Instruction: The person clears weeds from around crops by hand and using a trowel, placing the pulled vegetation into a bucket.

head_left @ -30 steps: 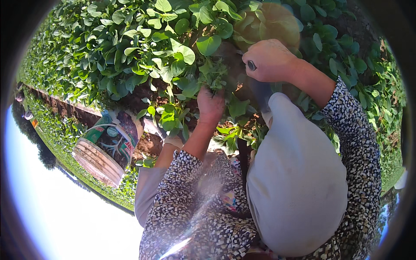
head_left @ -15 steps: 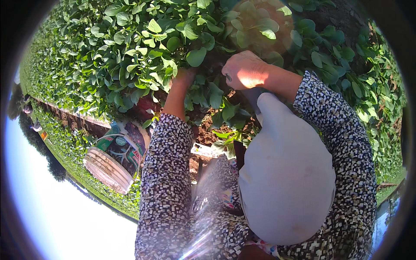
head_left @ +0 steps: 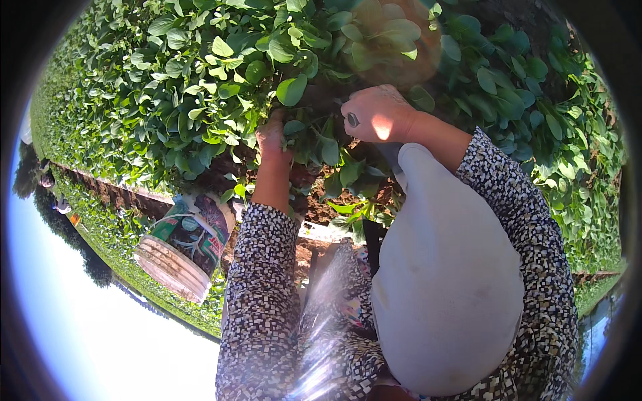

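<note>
Work judged partway: leafy plants [head_left: 291,90] stood thick ahead of and between hands; bare soil [head_left: 322,208] showed below. Left hand [head_left: 271,137] among leaves, grip could not be told. Right hand [head_left: 376,113] fisted, contents hidden.

Left hand [head_left: 271,137]: upper frame, left of centre, fingers hidden from me
Right hand [head_left: 378,115]: I see it fisted, right of centre
</note>
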Tool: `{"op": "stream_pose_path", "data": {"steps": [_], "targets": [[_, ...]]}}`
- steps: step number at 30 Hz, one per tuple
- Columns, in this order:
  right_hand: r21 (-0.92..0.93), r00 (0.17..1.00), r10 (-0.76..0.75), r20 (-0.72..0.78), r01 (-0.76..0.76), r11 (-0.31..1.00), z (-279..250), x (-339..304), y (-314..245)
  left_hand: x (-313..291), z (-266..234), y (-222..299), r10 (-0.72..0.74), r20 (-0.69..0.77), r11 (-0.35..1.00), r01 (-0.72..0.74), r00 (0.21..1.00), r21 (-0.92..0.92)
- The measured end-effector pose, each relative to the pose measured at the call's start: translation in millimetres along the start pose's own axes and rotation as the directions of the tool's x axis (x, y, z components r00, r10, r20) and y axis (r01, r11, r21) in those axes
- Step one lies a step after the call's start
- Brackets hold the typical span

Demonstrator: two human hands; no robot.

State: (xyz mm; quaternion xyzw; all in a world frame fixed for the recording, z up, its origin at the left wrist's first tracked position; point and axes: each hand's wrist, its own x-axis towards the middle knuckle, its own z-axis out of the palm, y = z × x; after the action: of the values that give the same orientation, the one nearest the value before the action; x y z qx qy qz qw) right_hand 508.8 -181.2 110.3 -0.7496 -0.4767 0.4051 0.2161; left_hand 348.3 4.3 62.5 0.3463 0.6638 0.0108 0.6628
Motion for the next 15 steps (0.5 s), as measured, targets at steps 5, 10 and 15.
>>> {"op": "stream_pose_path", "data": {"steps": [5,10,15], "targets": [[0.034,0.997,0.02,-0.078,-0.017,0.999,1,-3,6,-10,-24,-6,0.286,0.035,0.956,-0.282,0.958,-0.081],[0.069,0.992,0.019,-0.123,-0.01,0.998,14,22,0,-8,-27,-4,0.436,0.269,0.852,-0.49,0.859,0.186],[0.01,1.0,0.023,-0.013,-0.023,1.0,4,19,-5,17,8,2,0.428,0.151,0.514,-0.377,0.891,0.77]]}}
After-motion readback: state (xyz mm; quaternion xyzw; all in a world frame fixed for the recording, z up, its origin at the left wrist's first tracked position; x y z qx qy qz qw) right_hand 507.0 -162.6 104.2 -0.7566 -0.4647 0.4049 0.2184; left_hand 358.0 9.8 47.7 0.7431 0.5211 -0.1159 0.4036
